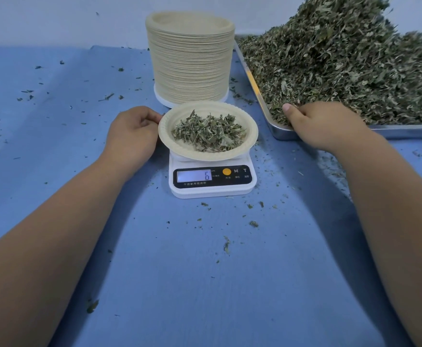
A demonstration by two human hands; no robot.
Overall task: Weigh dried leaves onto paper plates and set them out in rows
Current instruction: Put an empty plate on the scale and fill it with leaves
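Dried leaves [227, 244] lie as stray crumbs on the blue cloth [205, 284] nearest. Behind them a white scale [212, 190] shows 6 on its display, beside an orange button and keys marked M and T; the small print beneath is too fine to read. On it sits a paper plate [205, 156] carrying a portion [207, 132] of leaves. The left hand [132, 131] grips the plate's left rim with curled fingers. The right hand [327, 123] reaches into the heap [342, 58] in a steel tray [280, 132], its fingers buried, so its grip cannot be told. Farther back stands a stack of plates [190, 61]. Heap and tray are cut off at the right edge.
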